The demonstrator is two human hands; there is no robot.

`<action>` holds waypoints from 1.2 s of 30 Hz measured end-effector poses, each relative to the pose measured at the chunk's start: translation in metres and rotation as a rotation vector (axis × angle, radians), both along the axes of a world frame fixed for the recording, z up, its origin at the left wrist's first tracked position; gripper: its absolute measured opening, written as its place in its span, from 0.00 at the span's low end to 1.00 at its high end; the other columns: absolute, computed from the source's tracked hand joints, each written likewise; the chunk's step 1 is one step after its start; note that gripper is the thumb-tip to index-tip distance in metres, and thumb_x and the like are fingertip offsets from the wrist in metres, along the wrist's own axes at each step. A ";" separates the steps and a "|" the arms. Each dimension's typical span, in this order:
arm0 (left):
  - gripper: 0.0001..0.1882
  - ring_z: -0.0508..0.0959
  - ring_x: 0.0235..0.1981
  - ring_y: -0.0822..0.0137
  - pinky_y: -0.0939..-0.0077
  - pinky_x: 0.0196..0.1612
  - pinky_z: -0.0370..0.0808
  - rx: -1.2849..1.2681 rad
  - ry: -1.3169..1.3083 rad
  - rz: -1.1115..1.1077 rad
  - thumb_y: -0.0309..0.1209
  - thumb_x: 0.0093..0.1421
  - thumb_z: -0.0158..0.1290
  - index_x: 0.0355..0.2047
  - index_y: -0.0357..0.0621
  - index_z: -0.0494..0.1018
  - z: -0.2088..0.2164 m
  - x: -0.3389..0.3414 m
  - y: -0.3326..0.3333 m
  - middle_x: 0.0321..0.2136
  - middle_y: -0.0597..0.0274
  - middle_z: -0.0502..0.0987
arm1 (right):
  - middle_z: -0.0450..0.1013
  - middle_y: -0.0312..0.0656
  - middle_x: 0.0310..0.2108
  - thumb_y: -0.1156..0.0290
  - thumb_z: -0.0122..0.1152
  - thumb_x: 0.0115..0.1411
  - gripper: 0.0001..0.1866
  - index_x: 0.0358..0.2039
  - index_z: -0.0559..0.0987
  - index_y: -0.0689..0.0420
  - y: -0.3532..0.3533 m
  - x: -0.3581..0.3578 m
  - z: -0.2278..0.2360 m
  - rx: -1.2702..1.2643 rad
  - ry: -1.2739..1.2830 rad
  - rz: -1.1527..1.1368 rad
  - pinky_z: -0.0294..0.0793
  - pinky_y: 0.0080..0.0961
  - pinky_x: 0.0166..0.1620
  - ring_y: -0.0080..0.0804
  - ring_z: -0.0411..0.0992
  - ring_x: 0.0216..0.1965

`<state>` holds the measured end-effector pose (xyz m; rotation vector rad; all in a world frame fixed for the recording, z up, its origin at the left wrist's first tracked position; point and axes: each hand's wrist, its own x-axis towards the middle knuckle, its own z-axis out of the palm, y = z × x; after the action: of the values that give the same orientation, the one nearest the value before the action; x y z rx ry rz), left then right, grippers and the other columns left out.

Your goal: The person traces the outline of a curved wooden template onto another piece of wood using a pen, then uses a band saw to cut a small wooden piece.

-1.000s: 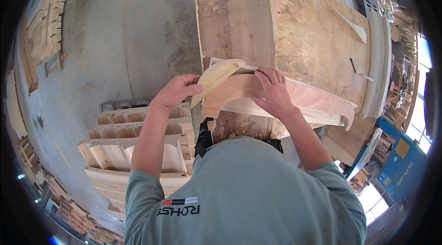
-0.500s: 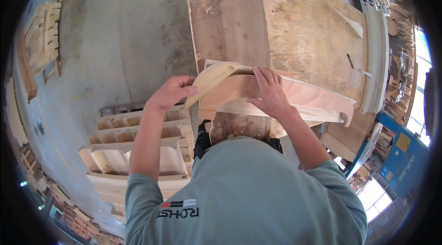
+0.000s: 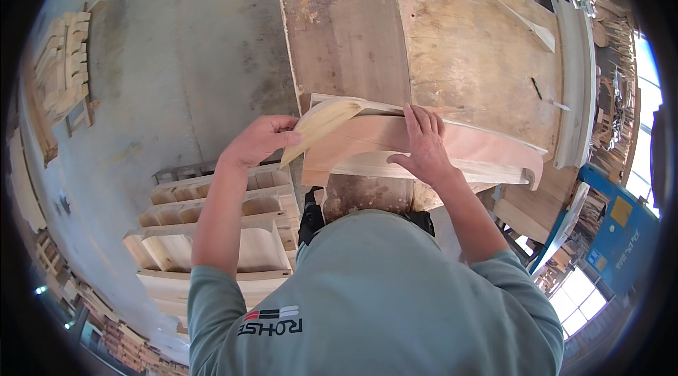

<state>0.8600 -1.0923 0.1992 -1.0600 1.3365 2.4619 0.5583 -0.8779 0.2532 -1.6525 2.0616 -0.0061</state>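
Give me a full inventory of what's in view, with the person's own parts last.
Curved pale strip: one, cream, left end of the pink board
Pink board: one, pinkish tan, arched, across the bench
Pale board: at least one, cream, along the pink board's near side
Bench: one, brown and tan, ahead
Wedge offcut: one, cream, bench's far right
Pen-like stick: one, black, bench's right
Wood stacks: at least two, pale, near left and far left
Blue panel: one, right
Windows: several, white, right
Floor: one, grey, left
Shirt: one, grey-green, bottom
Left fingers: one set, bare, holding the strip
Right fingers: one set, bare, at the pink board's far edge
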 end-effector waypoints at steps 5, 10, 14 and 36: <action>0.25 0.75 0.49 0.72 0.74 0.57 0.69 -0.008 0.007 0.015 0.34 0.62 0.61 0.55 0.30 0.75 0.000 0.005 0.000 0.48 0.61 0.80 | 0.57 0.54 0.67 0.54 0.81 0.43 0.62 0.71 0.53 0.62 -0.001 0.005 -0.003 -0.003 0.010 0.010 0.46 0.54 0.72 0.53 0.52 0.70; 0.21 0.75 0.45 0.73 0.73 0.53 0.71 -0.259 -0.032 -0.077 0.31 0.62 0.59 0.52 0.32 0.77 0.014 0.001 -0.002 0.44 0.62 0.80 | 0.57 0.54 0.67 0.52 0.81 0.43 0.61 0.71 0.56 0.62 0.008 0.002 -0.003 -0.050 0.023 -0.019 0.47 0.56 0.71 0.54 0.53 0.69; 0.21 0.76 0.48 0.71 0.74 0.55 0.71 -0.277 -0.075 0.251 0.27 0.60 0.55 0.53 0.31 0.75 0.033 0.030 0.018 0.47 0.60 0.80 | 0.60 0.53 0.66 0.49 0.77 0.48 0.54 0.70 0.61 0.58 0.021 0.006 0.009 -0.280 -0.082 -0.028 0.52 0.54 0.69 0.56 0.56 0.67; 0.26 0.79 0.45 0.69 0.74 0.47 0.79 0.090 0.069 -0.194 0.32 0.67 0.55 0.62 0.32 0.68 0.068 -0.160 0.359 0.49 0.59 0.78 | 0.79 0.43 0.43 0.58 0.67 0.65 0.29 0.59 0.74 0.63 0.346 -0.082 0.047 -0.069 -1.112 -0.766 0.80 0.25 0.42 0.24 0.77 0.38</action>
<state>0.7004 -0.7336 0.2673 -0.7919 1.2688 2.4084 0.4766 -0.5323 0.2998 -0.4981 1.5958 -1.0014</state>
